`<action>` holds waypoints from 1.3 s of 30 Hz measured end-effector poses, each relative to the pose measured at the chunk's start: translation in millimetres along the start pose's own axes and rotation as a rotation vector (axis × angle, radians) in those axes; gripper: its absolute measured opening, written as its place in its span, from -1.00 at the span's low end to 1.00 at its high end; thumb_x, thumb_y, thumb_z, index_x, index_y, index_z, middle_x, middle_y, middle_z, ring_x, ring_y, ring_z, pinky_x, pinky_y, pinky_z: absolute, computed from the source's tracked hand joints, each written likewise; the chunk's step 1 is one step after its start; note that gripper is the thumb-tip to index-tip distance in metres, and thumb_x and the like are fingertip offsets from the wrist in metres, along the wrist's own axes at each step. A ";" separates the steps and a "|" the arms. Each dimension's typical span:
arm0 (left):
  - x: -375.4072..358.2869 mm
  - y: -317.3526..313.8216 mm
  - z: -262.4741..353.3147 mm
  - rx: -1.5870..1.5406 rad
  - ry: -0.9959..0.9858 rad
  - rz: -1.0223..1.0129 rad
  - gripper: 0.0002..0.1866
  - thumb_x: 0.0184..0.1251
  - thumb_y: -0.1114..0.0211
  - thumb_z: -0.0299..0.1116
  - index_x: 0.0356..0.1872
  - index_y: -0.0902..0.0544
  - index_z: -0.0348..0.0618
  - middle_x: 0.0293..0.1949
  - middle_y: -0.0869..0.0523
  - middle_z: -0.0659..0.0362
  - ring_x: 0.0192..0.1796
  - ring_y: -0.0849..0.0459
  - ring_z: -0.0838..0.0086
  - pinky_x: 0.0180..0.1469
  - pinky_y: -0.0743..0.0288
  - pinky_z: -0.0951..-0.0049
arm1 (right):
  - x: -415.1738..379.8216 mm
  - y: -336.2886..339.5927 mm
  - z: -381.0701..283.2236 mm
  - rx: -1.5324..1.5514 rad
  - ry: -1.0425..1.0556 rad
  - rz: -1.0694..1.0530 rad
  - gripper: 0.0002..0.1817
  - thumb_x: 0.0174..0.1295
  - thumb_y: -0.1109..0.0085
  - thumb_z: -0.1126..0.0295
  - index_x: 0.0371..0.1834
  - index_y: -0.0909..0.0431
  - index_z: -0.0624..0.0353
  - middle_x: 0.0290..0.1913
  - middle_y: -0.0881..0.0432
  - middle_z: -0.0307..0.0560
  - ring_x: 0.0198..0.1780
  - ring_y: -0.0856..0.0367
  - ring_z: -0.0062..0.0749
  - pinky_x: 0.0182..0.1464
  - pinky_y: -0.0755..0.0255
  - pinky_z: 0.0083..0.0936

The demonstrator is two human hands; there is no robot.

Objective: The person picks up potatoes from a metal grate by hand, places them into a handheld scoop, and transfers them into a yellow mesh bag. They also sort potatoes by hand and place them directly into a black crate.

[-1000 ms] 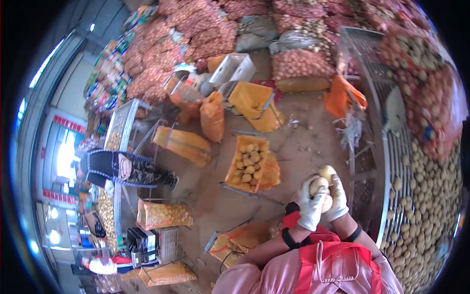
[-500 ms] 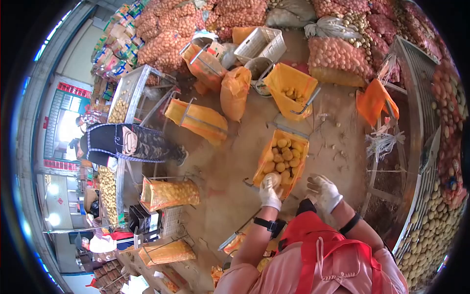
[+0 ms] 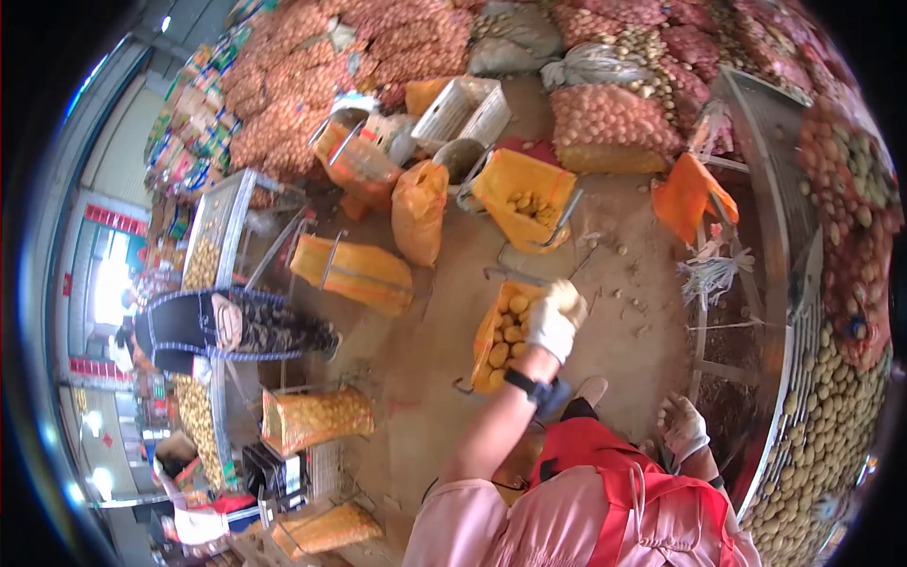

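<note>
Near the centre of the frame, potatoes (image 3: 510, 331) are contained in an open orange sack (image 3: 484, 350), its right side overlapped by the curled left hand (image 3: 557, 319), whose grip cannot be told. At lower right, the right hand (image 3: 684, 429) is held half open, apparently empty.
</note>
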State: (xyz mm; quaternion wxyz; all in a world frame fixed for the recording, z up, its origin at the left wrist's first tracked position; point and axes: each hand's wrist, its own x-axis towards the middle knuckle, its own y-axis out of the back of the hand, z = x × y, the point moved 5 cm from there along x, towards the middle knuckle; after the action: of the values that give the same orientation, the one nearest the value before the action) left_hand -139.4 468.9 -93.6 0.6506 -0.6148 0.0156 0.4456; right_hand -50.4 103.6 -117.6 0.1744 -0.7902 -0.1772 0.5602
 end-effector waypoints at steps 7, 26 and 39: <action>38.4 -126.6 46.5 0.384 -0.208 -0.043 -0.46 0.52 -0.17 -0.07 0.31 -0.34 -0.21 0.33 -0.38 -0.15 0.27 -0.50 -0.02 0.33 -0.45 0.08 | -36.3 25.5 4.0 0.198 0.079 0.040 -0.74 0.37 -0.21 0.21 -0.02 -0.56 0.10 -0.28 -0.66 -0.16 -0.34 -0.59 -0.36 -0.29 -0.53 -0.44; -149.6 -17.1 -408.4 1.266 0.922 -0.402 -0.60 0.53 -0.07 -0.15 0.18 -0.55 -0.23 -0.05 -0.74 -0.06 -0.10 -0.77 0.12 -0.13 -0.73 0.22 | -242.3 325.0 42.7 0.525 0.738 0.541 -0.66 0.39 -0.14 0.28 0.15 -0.54 0.19 -0.09 -0.69 -0.11 -0.27 -0.64 -0.49 -0.22 -0.59 -0.51; -272.0 -42.0 -562.3 1.571 0.861 -0.773 -0.56 0.55 -0.07 -0.17 0.25 -0.48 -0.28 -0.01 -0.71 -0.03 -0.12 -0.76 0.25 -0.14 -0.68 0.37 | -365.3 458.0 -63.3 -0.507 0.893 1.302 -0.59 0.17 -0.34 0.17 0.06 -0.61 0.07 -0.02 -0.66 0.01 0.04 -0.66 -0.07 0.09 -0.54 -0.24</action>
State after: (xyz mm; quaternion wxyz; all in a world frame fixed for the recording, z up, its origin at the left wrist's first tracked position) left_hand 18.7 -134.8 -43.0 0.9152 -0.0788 0.3418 -0.1983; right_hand -64.7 -476.4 -14.2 -0.3142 -0.8982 0.2805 0.1258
